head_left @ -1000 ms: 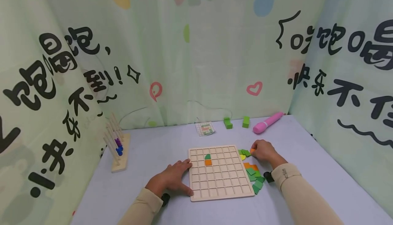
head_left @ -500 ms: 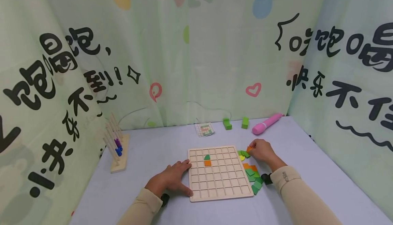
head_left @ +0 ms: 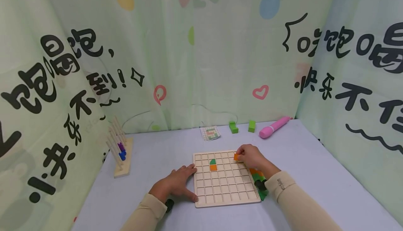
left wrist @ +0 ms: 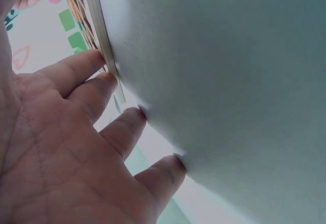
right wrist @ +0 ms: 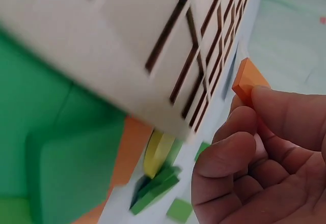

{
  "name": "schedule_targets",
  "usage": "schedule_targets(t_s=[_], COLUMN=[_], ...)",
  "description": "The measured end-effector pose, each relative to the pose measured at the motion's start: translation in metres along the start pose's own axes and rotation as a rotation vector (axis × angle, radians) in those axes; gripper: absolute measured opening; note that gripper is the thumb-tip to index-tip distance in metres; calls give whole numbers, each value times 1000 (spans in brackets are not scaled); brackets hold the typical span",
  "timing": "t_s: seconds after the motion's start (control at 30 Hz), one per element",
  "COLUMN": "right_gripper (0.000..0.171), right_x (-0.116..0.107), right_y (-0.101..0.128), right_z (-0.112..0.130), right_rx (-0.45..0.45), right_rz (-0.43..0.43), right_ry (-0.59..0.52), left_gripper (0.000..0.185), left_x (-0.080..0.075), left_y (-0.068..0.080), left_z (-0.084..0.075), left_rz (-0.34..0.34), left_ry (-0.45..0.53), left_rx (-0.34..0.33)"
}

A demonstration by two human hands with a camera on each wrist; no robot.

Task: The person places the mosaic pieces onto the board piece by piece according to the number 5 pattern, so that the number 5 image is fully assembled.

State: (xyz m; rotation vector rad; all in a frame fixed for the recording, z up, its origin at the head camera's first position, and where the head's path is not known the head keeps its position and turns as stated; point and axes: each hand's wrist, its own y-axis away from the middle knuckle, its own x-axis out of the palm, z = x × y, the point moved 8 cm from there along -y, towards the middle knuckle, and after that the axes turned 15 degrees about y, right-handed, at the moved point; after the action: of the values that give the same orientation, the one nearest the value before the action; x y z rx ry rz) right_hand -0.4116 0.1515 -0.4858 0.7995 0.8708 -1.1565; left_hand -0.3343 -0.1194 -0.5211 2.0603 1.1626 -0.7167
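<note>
A wooden grid board (head_left: 225, 185) lies on the table, with an orange square tile (head_left: 213, 167) and a green quarter-round tile (head_left: 212, 161) set in two of its cells. My left hand (head_left: 176, 183) rests at the board's left edge, fingers spread; in the left wrist view its straight fingertips (left wrist: 109, 79) touch the edge and the tabletop. Between thumb and fingers my right hand (head_left: 252, 156) pinches another orange tile (right wrist: 248, 79) over the board's far right corner. Beyond the board's right edge lie green and orange tiles (head_left: 262, 193), partly hidden by the right wrist.
Behind the board lie a printed pattern card (head_left: 210, 133), two green blocks (head_left: 233, 127) and a pink pen-shaped thing (head_left: 274, 127). A wooden peg stand (head_left: 125, 157) with blue and purple pieces stands at the left. Printed curtains (head_left: 220, 66) surround the table.
My right hand has moved left with the orange tile, from beside the tile pile to over the board's far right corner. My left hand has stayed at the board's edge.
</note>
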Motion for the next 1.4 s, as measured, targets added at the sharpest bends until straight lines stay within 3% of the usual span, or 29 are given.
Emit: schedule_targets(t_s=[0.5,0.87,1.4], right_gripper=[1,8,10], right_x=[35,49,58], right_y=[3,10,17], right_z=[52,81,92], right_rx=[-144,-259,-227], right_rz=[69,102,119], right_ry=[32,31,109], left_gripper=[108,107,108], left_x=[1,0,0], left_y=[-1,-1,0], left_z=[1,1,2], left_rz=[1,16,9], left_ry=[3,0,14], left_rx=[2,16,-5])
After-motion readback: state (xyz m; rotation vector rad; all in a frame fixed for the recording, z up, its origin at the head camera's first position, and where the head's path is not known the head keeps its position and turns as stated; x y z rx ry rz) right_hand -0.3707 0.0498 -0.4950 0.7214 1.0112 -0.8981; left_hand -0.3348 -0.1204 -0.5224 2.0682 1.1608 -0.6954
